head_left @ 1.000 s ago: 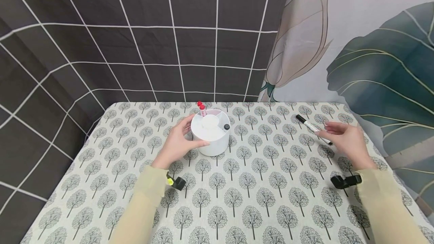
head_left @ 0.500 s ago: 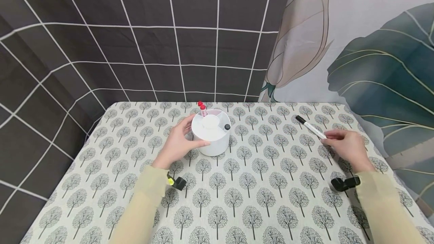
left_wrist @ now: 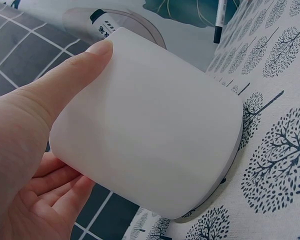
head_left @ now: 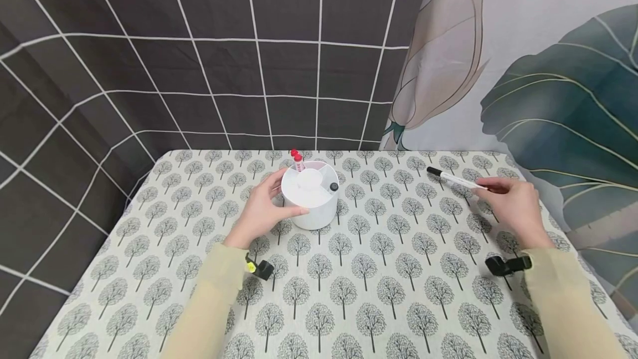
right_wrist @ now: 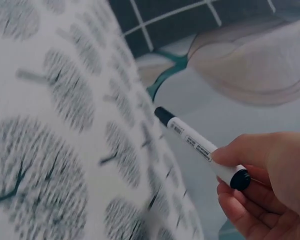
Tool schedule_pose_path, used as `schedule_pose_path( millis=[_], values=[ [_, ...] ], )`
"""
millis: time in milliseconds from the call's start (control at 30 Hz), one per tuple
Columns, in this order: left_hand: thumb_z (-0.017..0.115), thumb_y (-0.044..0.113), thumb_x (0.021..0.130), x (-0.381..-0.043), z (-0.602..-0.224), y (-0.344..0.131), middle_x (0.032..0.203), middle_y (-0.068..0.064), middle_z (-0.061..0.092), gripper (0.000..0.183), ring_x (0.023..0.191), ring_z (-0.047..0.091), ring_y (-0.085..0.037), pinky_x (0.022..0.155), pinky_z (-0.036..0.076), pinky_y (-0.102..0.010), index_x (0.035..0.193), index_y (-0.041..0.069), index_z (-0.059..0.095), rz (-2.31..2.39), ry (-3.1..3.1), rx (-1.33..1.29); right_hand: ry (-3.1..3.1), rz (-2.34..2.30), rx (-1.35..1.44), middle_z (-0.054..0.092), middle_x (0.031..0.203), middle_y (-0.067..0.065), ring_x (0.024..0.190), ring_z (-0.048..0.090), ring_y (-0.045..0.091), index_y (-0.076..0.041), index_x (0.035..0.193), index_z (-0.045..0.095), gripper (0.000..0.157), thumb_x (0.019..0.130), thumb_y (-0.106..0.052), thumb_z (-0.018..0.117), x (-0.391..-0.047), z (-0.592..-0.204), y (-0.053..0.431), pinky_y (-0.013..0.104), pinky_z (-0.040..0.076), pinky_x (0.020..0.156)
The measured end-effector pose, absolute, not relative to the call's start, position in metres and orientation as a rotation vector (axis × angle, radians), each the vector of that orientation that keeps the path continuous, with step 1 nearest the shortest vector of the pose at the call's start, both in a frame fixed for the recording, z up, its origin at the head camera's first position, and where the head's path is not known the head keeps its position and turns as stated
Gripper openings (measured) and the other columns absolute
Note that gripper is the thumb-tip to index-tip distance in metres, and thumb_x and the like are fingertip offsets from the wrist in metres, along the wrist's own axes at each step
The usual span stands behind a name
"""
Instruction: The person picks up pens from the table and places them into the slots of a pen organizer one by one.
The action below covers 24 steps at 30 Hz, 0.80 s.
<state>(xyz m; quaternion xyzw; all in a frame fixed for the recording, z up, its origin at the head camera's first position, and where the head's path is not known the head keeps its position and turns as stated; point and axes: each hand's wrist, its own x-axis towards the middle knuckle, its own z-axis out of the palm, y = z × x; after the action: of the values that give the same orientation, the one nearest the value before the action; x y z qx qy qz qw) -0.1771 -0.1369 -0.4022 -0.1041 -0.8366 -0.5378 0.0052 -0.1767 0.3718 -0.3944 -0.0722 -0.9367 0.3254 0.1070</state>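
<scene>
A round white pen holder [head_left: 313, 209] with divided compartments stands on the table. My left hand [head_left: 261, 209] grips its left side, thumb across the front and fingers behind; the left wrist view shows the thumb at the rim of the pen holder [left_wrist: 150, 120]. Two red-capped markers [head_left: 298, 162] stick up at its back, and a black-ended marker [head_left: 333, 186] leans in the right compartment. To the right, my right hand [head_left: 513, 206] pinches a white marker [head_left: 458, 180] near its end, its black cap pointing left. The right wrist view shows print on the marker's barrel [right_wrist: 192, 142].
A tree-print cloth [head_left: 369, 287] covers the table. Behind it hangs a dark gridded curtain [head_left: 289, 71], with a leaf-and-flower curtain [head_left: 548, 98] at the right. Black wrist cameras sit on both sleeves.
My right hand has closed finger and thumb on the white marker and lifted it. The marker has turned flatter and its cap has shifted left. My left hand stays on the pen holder.
</scene>
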Motion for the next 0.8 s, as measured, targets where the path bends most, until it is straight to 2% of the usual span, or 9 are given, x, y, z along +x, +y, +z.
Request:
schedule_pose_path(
  millis=[233,400,600,800],
  values=[
    [0.097,0.038,0.068,-0.178,-0.402,-0.137,0.153,-0.009,0.047,0.109,0.138,0.047,-0.029,0.115,0.039,-0.041,0.156,0.009,0.039,-1.67,-2.622,-0.325,-2.67,1.001,-0.155,0.072,0.089,-0.015,0.075,0.059,-0.004,-0.012,0.116,0.078,0.04,0.091,-0.043,0.077,-0.181,-0.369,0.35,0.021,0.046,0.057],
    [0.097,0.036,0.068,-0.178,-0.402,-0.137,0.152,-0.011,0.047,0.109,0.138,0.047,-0.029,0.115,0.039,-0.04,0.156,0.009,0.039,-1.665,-2.624,-0.327,-2.632,1.039,-0.117,0.067,0.086,-0.026,0.078,0.06,-0.004,-0.013,0.115,0.078,0.041,0.09,-0.045,0.077,-0.184,-0.348,0.331,0.018,0.046,0.057],
    [0.097,0.036,0.068,-0.179,-0.401,-0.137,0.152,-0.009,0.047,0.109,0.138,0.047,-0.028,0.115,0.039,-0.04,0.156,0.01,0.039,-1.658,-2.627,-0.333,-2.579,1.175,-0.105,0.07,0.088,-0.026,0.082,0.065,-0.003,-0.015,0.117,0.077,0.043,0.087,-0.046,0.08,-0.184,-0.321,0.304,0.013,0.048,0.064],
    [0.097,0.038,0.068,-0.179,-0.402,-0.138,0.152,-0.009,0.048,0.109,0.138,0.047,-0.028,0.115,0.039,-0.04,0.156,0.009,0.039,-1.664,-2.625,-0.33,-2.496,1.281,-0.001,0.071,0.089,-0.02,0.082,0.068,0.0,-0.009,0.114,0.077,0.036,0.088,-0.033,0.082,-0.187,-0.303,0.272,0.011,0.051,0.066]
  ],
)
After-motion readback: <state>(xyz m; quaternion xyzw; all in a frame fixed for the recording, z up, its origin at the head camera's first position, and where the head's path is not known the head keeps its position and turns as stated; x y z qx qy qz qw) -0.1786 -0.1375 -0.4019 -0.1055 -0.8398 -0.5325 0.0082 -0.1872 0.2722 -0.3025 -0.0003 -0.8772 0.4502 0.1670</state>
